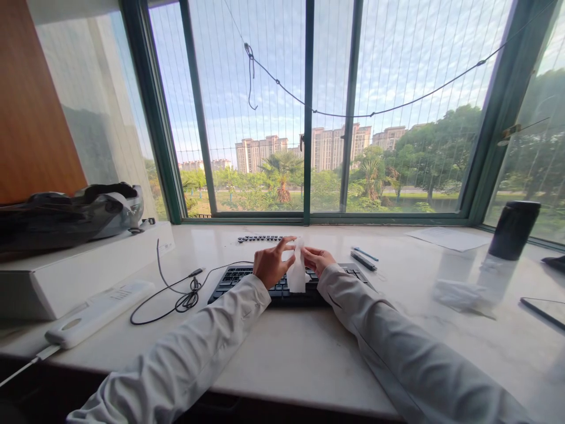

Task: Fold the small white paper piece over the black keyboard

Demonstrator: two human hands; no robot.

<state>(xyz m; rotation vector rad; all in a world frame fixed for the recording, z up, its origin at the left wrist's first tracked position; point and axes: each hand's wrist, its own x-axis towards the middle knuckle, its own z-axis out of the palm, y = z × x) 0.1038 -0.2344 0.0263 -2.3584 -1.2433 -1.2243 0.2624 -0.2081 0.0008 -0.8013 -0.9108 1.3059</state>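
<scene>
Two long pale-grey sleeves reach forward across the pale marble bench (pixel 282 359), and nothing lies between them and the hands. The left hand (pixel 270 264) and the right hand (pixel 318 259) meet just above the flat black computer keyboard (pixel 247 278), which sits directly under both. Between them hangs a crumpled white tissue (pixel 297 272): the fingertips (pixel 289 242) of the left hand pinch its top edge, the right hand's grip closes on it from the other side, and its lower part droops in front of the keys. Left of the left hand a thin black cable (pixel 185 297) coils loosely on the bench, and further left lies a long white power strip (pixel 95 311) beside a low white box (pixel 66 274) that carries a black and silver bundle (pixel 70 215), its make unclear. Just beyond the left hand lies a small dark strip of keys (pixel 259 238). Right of the right hand rest a dark pen-like stick (pixel 363 260) and a blue one, then a clear bottle with a black cap (pixel 507 247); its contents cannot be made out. A white sheet of paper (pixel 448 238) lies behind, near the green-framed window (pixel 308 112).
</scene>
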